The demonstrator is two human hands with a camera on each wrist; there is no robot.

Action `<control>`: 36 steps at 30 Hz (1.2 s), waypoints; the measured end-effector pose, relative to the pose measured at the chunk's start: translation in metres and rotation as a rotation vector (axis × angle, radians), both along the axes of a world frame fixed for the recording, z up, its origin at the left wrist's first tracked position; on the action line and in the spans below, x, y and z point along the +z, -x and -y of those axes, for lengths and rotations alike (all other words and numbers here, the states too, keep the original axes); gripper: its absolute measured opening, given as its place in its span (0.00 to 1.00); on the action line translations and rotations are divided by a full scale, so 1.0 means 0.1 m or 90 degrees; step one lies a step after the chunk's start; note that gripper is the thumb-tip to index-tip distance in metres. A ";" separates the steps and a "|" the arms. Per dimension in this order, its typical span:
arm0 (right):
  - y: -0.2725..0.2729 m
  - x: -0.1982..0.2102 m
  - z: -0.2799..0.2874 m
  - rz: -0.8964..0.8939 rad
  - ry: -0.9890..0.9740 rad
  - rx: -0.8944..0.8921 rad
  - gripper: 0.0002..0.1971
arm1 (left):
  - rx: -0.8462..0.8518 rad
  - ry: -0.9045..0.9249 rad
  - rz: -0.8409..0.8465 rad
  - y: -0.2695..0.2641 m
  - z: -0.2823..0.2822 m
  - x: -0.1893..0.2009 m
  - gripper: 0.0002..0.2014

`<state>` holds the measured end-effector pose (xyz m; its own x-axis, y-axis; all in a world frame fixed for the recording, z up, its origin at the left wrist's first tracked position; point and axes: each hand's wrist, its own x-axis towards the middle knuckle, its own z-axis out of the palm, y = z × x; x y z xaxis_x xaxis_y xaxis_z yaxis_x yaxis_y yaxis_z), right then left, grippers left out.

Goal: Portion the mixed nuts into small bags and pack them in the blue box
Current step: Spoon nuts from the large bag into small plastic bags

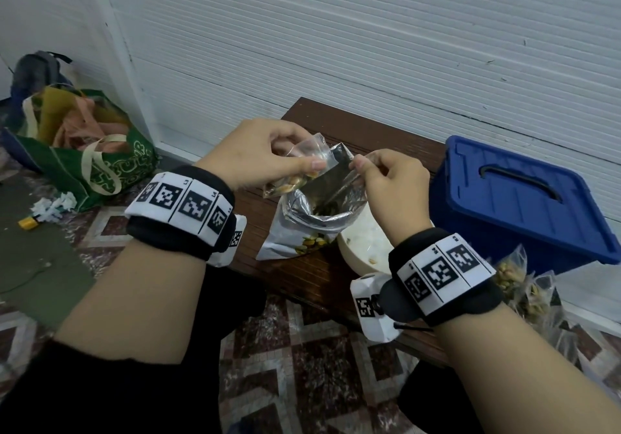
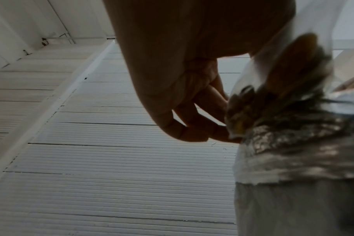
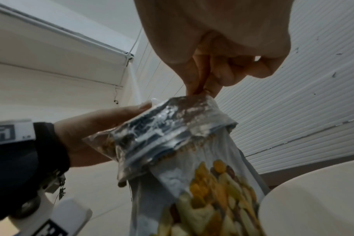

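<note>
A small clear bag [image 1: 304,173] [image 3: 152,127] with a few nuts in its lower corner hangs tilted between my hands, just above the open silver foil bag of mixed nuts [image 1: 302,228] [image 3: 212,183]. My left hand [image 1: 309,161] [image 2: 192,124] pinches the small bag's left top edge. At the right end of that edge, my right hand [image 1: 359,164] [image 3: 200,91] pinches it between thumb and forefinger. The blue box [image 1: 517,198] stands at the right with its lid on. In the left wrist view the small bag [image 2: 253,103] is blurred.
A white bowl [image 1: 363,248] sits on the brown bench [image 1: 336,124] right of the foil bag. Several filled small bags [image 1: 514,275] lie in front of the blue box. A green shopping bag [image 1: 84,151] and paper scraps [image 1: 53,206] are on the floor at the left.
</note>
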<state>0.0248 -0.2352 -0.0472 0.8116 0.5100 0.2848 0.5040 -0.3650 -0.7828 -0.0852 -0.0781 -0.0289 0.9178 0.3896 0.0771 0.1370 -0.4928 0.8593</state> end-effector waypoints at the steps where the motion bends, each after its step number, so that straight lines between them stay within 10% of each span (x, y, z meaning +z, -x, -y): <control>1: -0.01 0.01 0.00 -0.016 -0.006 -0.014 0.12 | 0.003 0.005 0.000 0.00 -0.01 0.00 0.21; 21: -0.57 0.30 0.22 -0.133 -0.133 -0.239 0.18 | 0.043 0.017 0.027 0.02 -0.07 -0.05 0.21; 36: -0.50 0.49 0.10 -0.055 -0.136 -0.170 0.18 | 0.033 -0.098 -0.051 -0.06 0.05 -0.07 0.26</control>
<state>0.0751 -0.2449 0.0016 0.9340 0.2125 0.2872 0.3419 -0.2985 -0.8911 -0.0793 -0.0828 -0.0362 0.9024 0.4257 0.0667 0.2310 -0.6086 0.7591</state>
